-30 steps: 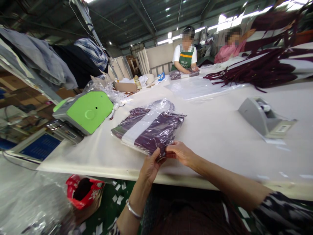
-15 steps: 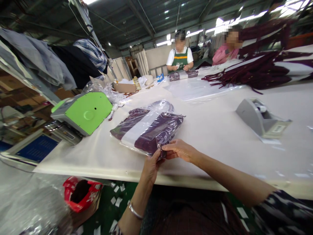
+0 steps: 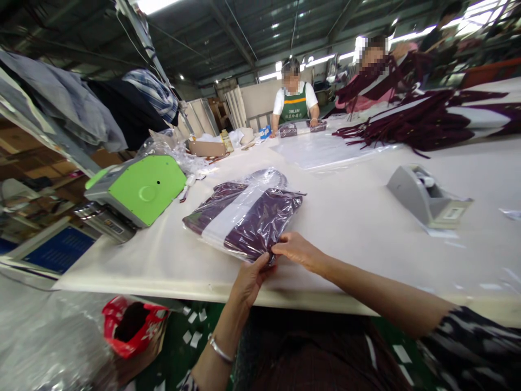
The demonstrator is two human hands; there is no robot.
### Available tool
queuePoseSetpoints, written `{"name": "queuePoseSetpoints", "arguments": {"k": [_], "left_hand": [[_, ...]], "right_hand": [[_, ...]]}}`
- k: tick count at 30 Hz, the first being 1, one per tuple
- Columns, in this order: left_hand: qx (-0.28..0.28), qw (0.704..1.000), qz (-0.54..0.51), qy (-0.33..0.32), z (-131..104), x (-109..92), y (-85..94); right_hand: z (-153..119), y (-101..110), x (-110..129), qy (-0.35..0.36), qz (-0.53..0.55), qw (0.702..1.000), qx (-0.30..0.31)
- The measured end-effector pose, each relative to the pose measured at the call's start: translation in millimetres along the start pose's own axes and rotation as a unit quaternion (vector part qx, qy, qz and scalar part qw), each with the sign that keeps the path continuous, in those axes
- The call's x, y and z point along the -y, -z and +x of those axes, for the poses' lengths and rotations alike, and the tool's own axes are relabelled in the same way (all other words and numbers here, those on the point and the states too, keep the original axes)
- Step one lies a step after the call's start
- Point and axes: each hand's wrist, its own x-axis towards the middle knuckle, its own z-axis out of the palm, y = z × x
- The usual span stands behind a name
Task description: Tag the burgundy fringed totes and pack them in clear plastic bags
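Note:
A folded maroon garment with a white band across it lies inside a clear plastic bag (image 3: 244, 214) on the white table. Both hands work at the bag's near right corner. My left hand (image 3: 251, 279) pinches the plastic there, thumb on top. Just beside it, my right hand (image 3: 299, 250) is closed on the same corner, fingertips almost touching the left thumb. The fingertips partly cover what they grip. The rest of the bag lies flat, its far end crumpled.
A grey tape dispenser (image 3: 429, 198) stands at right. Left are a green-sided machine (image 3: 148, 187) and a steel flask (image 3: 106, 221). Maroon garments (image 3: 411, 119) pile at the far right. Across the table (image 3: 345, 233), one person handles a bagged bundle (image 3: 303, 128); another lifts a garment.
My hands stay at the bag's corner, with small finger shifts. The co-worker opposite has lowered their hands to the table and bundle. The other person has raised a maroon garment.

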Motion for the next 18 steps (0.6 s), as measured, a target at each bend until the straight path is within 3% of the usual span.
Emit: {"name": "queuePoseSetpoints", "arguments": {"k": [4, 9, 14, 18], "left_hand": [[0.005, 1.000, -0.019, 0.004, 0.1, -0.2, -0.9], [-0.013, 0.999, -0.029, -0.003, 1.0, -5.3, -5.2], [-0.016, 0.999, -0.039, 0.004, -2.8, -8.9, -5.7], [-0.010, 0.999, -0.043, 0.005, -4.7, -9.8, -0.9]], "right_hand": [[-5.1, 2.3, 0.2, 0.030, 0.002, 1.000, 0.003], [-13.8, 8.7, 8.4, 0.028, 0.087, 0.988, 0.123], [-10.6, 7.4, 5.6, 0.029, 0.098, 0.991, 0.083], [-6.4, 10.3, 2.5, 0.021, 0.113, 0.982, 0.147]]}}
